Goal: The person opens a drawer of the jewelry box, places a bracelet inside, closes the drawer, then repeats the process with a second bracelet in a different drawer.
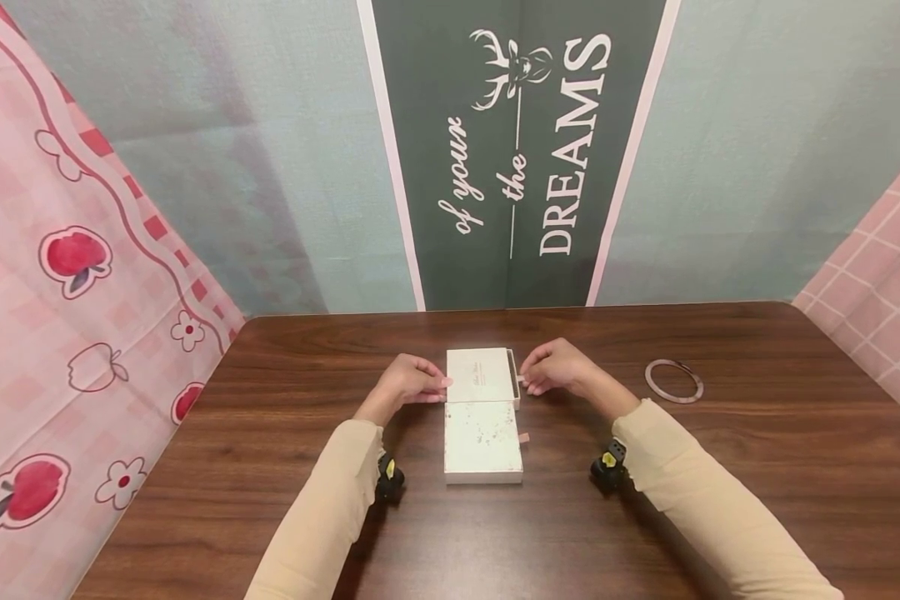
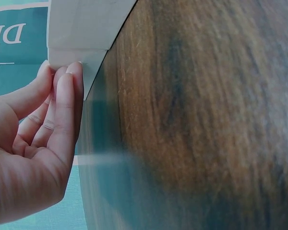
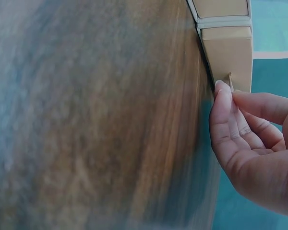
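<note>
Two flat cream drawer boxes lie against each other on the table in the head view. The far box (image 1: 478,375) has small printed lettering, and its inner drawer (image 1: 515,388) sticks out slightly at the right. My left hand (image 1: 414,380) grips its left end with thumb and fingers; the left wrist view shows the fingertips at the box end (image 2: 93,72). My right hand (image 1: 557,367) pinches a small ribbon tab (image 3: 231,81) on the drawer's front. Nearer to me, the speckled box (image 1: 483,442) has a pinkish tab (image 1: 523,438) on its right side.
A pale ring-shaped bangle (image 1: 673,381) lies on the brown wooden table (image 1: 720,467), right of my right hand. Behind the table hangs a green cloth (image 1: 285,167) with lettering. Pink patterned cloths (image 1: 82,333) hang at both sides.
</note>
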The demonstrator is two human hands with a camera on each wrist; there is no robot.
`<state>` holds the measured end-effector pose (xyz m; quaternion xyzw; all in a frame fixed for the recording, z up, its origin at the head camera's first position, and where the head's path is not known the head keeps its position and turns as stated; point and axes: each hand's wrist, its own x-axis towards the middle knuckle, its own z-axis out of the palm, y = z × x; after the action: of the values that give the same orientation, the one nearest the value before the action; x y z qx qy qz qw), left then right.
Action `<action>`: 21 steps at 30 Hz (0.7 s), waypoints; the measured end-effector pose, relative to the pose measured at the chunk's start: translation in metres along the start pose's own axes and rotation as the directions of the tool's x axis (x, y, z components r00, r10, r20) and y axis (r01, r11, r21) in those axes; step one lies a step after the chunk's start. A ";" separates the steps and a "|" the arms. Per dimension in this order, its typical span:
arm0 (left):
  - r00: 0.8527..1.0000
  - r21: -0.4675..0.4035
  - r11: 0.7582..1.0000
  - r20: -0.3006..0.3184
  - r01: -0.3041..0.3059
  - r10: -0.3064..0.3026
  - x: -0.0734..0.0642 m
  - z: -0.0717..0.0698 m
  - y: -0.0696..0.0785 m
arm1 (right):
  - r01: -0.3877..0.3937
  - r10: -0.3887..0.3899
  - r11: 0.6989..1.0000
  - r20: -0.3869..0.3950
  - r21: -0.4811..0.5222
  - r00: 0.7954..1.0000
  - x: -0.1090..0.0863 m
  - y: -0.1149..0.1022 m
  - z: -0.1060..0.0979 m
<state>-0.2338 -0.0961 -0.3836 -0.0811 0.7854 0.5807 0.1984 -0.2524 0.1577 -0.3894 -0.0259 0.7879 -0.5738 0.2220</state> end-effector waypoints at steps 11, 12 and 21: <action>1.000 0.022 1.000 -0.005 -0.001 0.001 -0.001 -0.001 0.000 | -0.022 0.022 1.000 0.003 0.004 1.000 0.000 0.002 -0.008; 1.000 0.021 1.000 -0.003 -0.001 0.001 -0.001 -0.001 0.000 | -0.022 0.022 1.000 0.006 -0.001 1.000 -0.001 0.003 -0.009; 1.000 -0.019 1.000 0.016 -0.001 0.001 -0.001 -0.001 0.001 | -0.037 0.037 0.999 0.008 -0.010 0.999 -0.005 0.001 -0.014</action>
<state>-0.2333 -0.0973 -0.3824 -0.0779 0.7783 0.5888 0.2037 -0.2530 0.1720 -0.3858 -0.0147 0.7901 -0.5655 0.2359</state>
